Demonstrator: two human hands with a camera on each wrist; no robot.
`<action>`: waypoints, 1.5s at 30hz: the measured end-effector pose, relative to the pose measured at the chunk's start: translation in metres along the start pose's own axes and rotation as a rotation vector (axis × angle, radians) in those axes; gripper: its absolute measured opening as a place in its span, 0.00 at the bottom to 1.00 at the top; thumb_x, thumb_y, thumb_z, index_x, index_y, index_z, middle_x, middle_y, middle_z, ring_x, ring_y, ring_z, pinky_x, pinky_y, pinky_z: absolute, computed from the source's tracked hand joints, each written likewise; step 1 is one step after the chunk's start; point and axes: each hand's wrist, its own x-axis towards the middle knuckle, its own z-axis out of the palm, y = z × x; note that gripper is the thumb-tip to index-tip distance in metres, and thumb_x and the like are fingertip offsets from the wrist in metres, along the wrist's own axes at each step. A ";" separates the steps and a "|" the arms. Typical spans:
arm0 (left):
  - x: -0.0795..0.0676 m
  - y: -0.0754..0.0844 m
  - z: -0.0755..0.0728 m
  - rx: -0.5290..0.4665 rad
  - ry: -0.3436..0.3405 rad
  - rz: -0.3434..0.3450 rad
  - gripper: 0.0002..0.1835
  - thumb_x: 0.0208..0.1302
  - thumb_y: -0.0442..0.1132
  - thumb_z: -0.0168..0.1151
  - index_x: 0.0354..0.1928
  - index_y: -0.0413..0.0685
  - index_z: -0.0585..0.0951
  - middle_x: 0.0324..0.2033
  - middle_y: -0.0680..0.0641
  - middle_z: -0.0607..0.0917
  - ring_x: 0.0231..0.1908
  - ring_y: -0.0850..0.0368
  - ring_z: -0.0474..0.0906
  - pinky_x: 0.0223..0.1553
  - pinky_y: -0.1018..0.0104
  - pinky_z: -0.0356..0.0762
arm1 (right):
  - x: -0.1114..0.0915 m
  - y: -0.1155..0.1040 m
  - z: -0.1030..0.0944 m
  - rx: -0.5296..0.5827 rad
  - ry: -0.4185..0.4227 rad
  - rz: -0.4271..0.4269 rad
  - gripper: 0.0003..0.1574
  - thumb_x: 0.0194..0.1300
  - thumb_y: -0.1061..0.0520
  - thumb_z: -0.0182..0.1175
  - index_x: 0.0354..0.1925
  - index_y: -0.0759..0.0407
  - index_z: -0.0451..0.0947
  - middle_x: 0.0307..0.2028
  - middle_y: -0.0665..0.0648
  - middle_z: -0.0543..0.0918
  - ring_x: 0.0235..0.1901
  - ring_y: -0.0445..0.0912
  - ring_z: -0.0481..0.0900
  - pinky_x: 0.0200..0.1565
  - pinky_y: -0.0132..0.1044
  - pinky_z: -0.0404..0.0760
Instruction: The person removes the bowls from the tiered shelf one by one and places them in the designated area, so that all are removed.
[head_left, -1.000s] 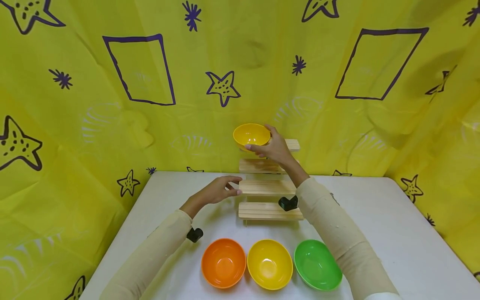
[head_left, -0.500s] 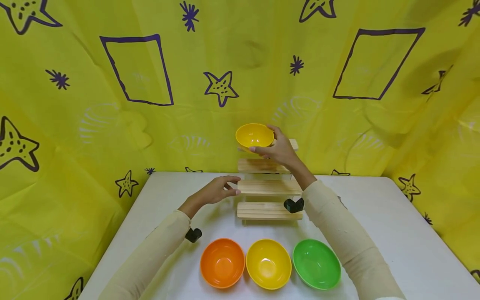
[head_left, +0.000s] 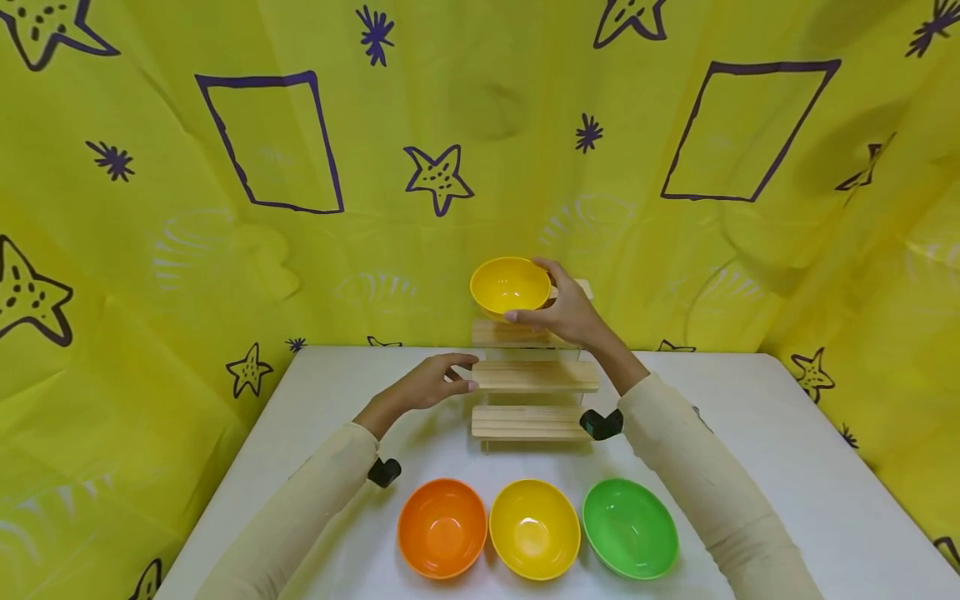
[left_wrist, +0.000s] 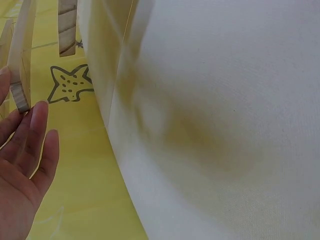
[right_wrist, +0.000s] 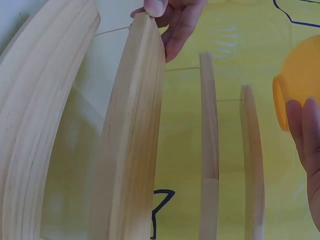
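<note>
My right hand (head_left: 573, 312) holds a small yellow bowl (head_left: 510, 287) by its right side, thumb in front and fingers behind. The bowl is upright, mouth up, in front of the top of a wooden tiered stand (head_left: 536, 375). In the right wrist view the bowl (right_wrist: 302, 70) is apart from the planks, its foot ring visible. My left hand (head_left: 431, 383) pinches the left end of the stand's second plank from the bottom. Its thumb lies on top and its fingers below, as the right wrist view shows at the plank (right_wrist: 132, 125).
An orange bowl (head_left: 442, 529), a larger yellow bowl (head_left: 534, 529) and a green bowl (head_left: 630, 529) stand in a row on the white table (head_left: 300, 433), in front of the stand. A yellow patterned curtain (head_left: 450, 100) hangs behind and along both sides.
My right hand has brought the small yellow bowl slightly down and nearer, away from the top plank. The left hand keeps its grip on the stand.
</note>
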 end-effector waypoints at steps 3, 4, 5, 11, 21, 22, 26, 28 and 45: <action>0.000 -0.001 0.000 0.000 0.003 -0.002 0.29 0.72 0.46 0.62 0.70 0.41 0.71 0.63 0.37 0.78 0.55 0.45 0.82 0.52 0.57 0.83 | -0.004 -0.002 -0.001 -0.020 -0.007 -0.007 0.64 0.55 0.49 0.77 0.78 0.56 0.49 0.69 0.64 0.64 0.48 0.61 0.83 0.39 0.41 0.87; 0.000 -0.001 0.000 0.000 0.004 -0.003 0.29 0.72 0.46 0.62 0.70 0.41 0.71 0.63 0.37 0.78 0.54 0.45 0.82 0.51 0.57 0.83 | -0.005 -0.002 -0.001 -0.019 -0.015 -0.003 0.65 0.55 0.48 0.77 0.78 0.56 0.49 0.70 0.64 0.64 0.47 0.62 0.83 0.38 0.41 0.87; 0.000 -0.001 -0.001 0.001 0.004 -0.004 0.29 0.72 0.45 0.62 0.70 0.41 0.71 0.63 0.37 0.78 0.54 0.45 0.82 0.51 0.58 0.83 | -0.006 -0.003 -0.002 -0.017 -0.022 0.000 0.65 0.55 0.49 0.77 0.78 0.55 0.49 0.70 0.64 0.63 0.47 0.62 0.83 0.38 0.41 0.87; 0.000 0.002 0.000 -0.002 0.000 -0.012 0.29 0.72 0.45 0.62 0.70 0.41 0.71 0.63 0.37 0.78 0.54 0.45 0.82 0.51 0.59 0.83 | -0.017 -0.002 -0.005 -0.054 -0.052 -0.001 0.67 0.53 0.49 0.78 0.79 0.54 0.48 0.71 0.65 0.62 0.51 0.62 0.81 0.45 0.46 0.87; 0.000 0.002 0.000 0.009 -0.009 -0.008 0.29 0.72 0.46 0.62 0.71 0.43 0.71 0.63 0.38 0.77 0.55 0.44 0.82 0.52 0.58 0.82 | -0.035 0.009 -0.011 -0.092 -0.080 -0.034 0.63 0.54 0.53 0.78 0.77 0.55 0.52 0.72 0.62 0.62 0.57 0.59 0.75 0.54 0.49 0.83; 0.000 0.002 0.000 0.012 -0.009 -0.007 0.29 0.72 0.46 0.62 0.71 0.43 0.70 0.63 0.38 0.77 0.55 0.44 0.82 0.52 0.58 0.82 | -0.037 0.010 -0.012 -0.094 -0.083 -0.032 0.63 0.54 0.53 0.78 0.77 0.54 0.52 0.72 0.63 0.61 0.56 0.59 0.76 0.52 0.46 0.84; 0.000 0.001 0.000 0.013 -0.007 -0.003 0.29 0.72 0.46 0.62 0.71 0.43 0.70 0.63 0.38 0.77 0.54 0.45 0.82 0.51 0.59 0.83 | -0.043 0.011 -0.015 -0.076 -0.095 -0.017 0.63 0.54 0.55 0.77 0.78 0.54 0.51 0.72 0.64 0.61 0.50 0.61 0.80 0.44 0.38 0.86; 0.000 0.001 0.000 0.011 -0.007 -0.003 0.29 0.72 0.46 0.62 0.71 0.43 0.70 0.63 0.38 0.77 0.54 0.45 0.82 0.50 0.59 0.83 | -0.046 0.012 -0.016 -0.061 -0.103 -0.014 0.63 0.55 0.56 0.77 0.78 0.54 0.51 0.72 0.65 0.60 0.47 0.62 0.82 0.41 0.37 0.86; -0.002 0.002 0.000 -0.009 -0.006 -0.007 0.30 0.72 0.46 0.62 0.71 0.44 0.70 0.64 0.39 0.77 0.55 0.46 0.82 0.50 0.59 0.82 | -0.066 0.020 -0.026 -0.027 -0.153 -0.022 0.63 0.53 0.60 0.77 0.77 0.52 0.51 0.65 0.68 0.66 0.40 0.56 0.84 0.40 0.37 0.87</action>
